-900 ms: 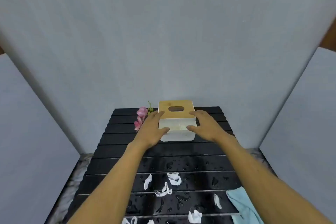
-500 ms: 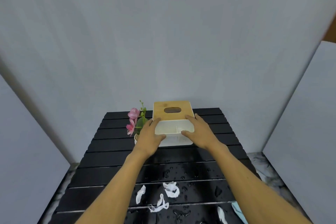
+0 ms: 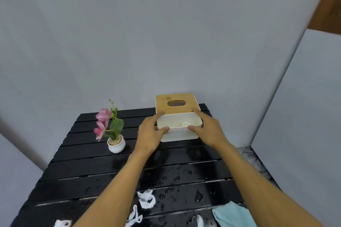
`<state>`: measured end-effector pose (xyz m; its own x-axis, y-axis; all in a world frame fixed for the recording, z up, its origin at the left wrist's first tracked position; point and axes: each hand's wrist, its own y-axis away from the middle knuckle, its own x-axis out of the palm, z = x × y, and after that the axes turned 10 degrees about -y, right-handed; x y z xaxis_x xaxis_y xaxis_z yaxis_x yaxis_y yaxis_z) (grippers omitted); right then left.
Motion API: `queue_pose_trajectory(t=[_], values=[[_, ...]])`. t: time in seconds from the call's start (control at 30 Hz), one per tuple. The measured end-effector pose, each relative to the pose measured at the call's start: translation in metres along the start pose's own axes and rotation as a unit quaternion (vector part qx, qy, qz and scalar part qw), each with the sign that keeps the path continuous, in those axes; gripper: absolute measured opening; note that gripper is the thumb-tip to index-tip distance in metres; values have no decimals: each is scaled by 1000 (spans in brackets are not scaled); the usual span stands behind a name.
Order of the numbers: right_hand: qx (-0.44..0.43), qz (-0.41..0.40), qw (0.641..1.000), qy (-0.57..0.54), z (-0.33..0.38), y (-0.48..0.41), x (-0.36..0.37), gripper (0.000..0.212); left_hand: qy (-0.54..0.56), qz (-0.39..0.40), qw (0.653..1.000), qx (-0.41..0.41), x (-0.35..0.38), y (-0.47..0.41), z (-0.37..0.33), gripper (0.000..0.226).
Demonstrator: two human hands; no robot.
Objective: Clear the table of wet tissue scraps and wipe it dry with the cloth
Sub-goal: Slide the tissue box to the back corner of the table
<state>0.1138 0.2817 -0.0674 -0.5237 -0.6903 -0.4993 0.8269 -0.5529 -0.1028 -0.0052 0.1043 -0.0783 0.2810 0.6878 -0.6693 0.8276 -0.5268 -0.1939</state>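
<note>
A white tissue box (image 3: 178,132) with a wooden lid (image 3: 176,104) stands at the far side of the black slatted table (image 3: 77,175). My left hand (image 3: 150,132) grips its left front corner and my right hand (image 3: 206,130) grips its right front corner. Several wet white tissue scraps (image 3: 146,199) lie among water drops on the near slats. A light blue cloth (image 3: 230,214) lies at the near right, partly under my right forearm.
A small white pot with a pink flower (image 3: 115,143) stands left of the box. Grey panels close in the table at the back, left and right. A marbled surface (image 3: 252,158) shows beyond the table's right edge.
The view has shifted, so the flower pot now shows fully to the left of my hand. Both hands stay clasped on the box's front corners.
</note>
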Motion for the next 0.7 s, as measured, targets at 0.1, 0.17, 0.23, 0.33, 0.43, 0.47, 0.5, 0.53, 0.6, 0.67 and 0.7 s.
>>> queue_pose_trajectory(t=[0.1, 0.17, 0.23, 0.33, 0.43, 0.47, 0.5, 0.53, 0.6, 0.67, 0.7], values=[[0, -11, 1000, 4, -11, -7, -14, 67, 8, 0, 1000, -4, 17, -8, -9, 54], [-1, -17, 1000, -2, -19, -13, -22, 66, 16, 0, 1000, -12, 28, -13, -16, 54], [0, -20, 1000, -12, -26, -20, -30, 65, 22, -5, 1000, -15, 38, -18, -22, 54], [4, -29, 999, -26, -33, -27, -38, 65, 39, -7, 999, -13, 46, -25, -27, 54], [3, -34, 999, -40, -41, -34, -43, 65, 39, -8, 999, -12, 54, -31, -31, 55], [2, -34, 998, -44, -44, -36, -45, 65, 41, -10, 999, -12, 56, -33, -32, 54], [1, -32, 998, -46, -46, -38, -47, 65, 43, -11, 999, -11, 59, -34, -32, 54], [1, -30, 999, -46, -47, -41, -48, 65, 46, -12, 999, -9, 61, -35, -33, 54], [0, -31, 999, -45, -50, -45, -50, 65, 49, -13, 999, -7, 63, -38, -33, 54], [-2, -37, 998, -42, -52, -48, -50, 65, 49, -15, 999, -5, 65, -43, -33, 54], [-4, -40, 998, -39, -53, -50, -49, 66, 48, -17, 999, -3, 66, -46, -34, 53]])
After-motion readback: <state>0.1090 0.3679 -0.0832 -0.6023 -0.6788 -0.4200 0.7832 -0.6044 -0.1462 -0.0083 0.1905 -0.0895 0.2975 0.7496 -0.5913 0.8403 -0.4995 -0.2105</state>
